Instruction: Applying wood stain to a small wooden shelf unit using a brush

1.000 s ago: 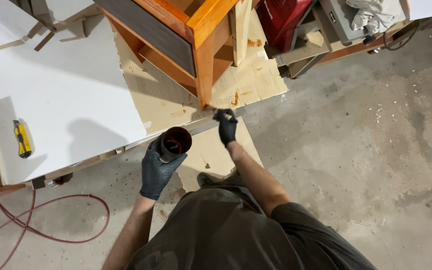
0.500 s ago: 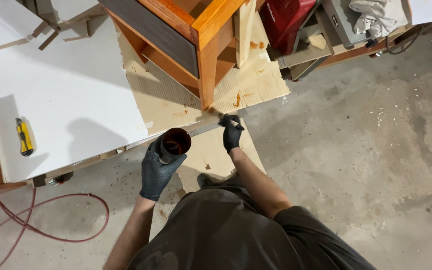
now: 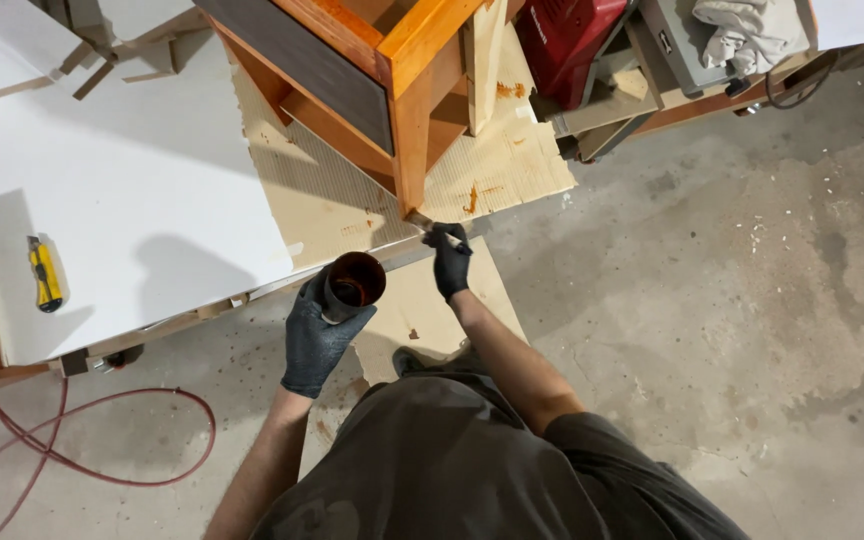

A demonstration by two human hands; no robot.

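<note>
Head view: my left grip [image 3: 320, 335] clasps the stain cup [image 3: 353, 285]; right grip [image 3: 449, 262] pinches a brush [image 3: 422, 220] at the orange leg's [image 3: 411, 150] foot, twelve o'clock; upper frame already stained.

A grey concrete floor [image 3: 752, 300] fills the right and lower parts of the view, mottled with pale stains and scattered light chips. A red hose [image 3: 102, 450] loops across it down at the left, below the white counter [image 3: 102, 200], whose flat top bears soft shadows and a yellow utility knife [image 3: 45, 273] near its left end. Beside the counter lies a pale plywood sheet [image 3: 332, 200] marked with orange-brown stains. On it stands an orange wooden cabinet [image 3: 402, 60] with a dark panel. Further right sit a red machine [image 3: 567, 35], a grey tool [image 3: 692, 45] with a crumpled cloth [image 3: 742, 25] on top, and a black cable [image 3: 802, 85].
</note>
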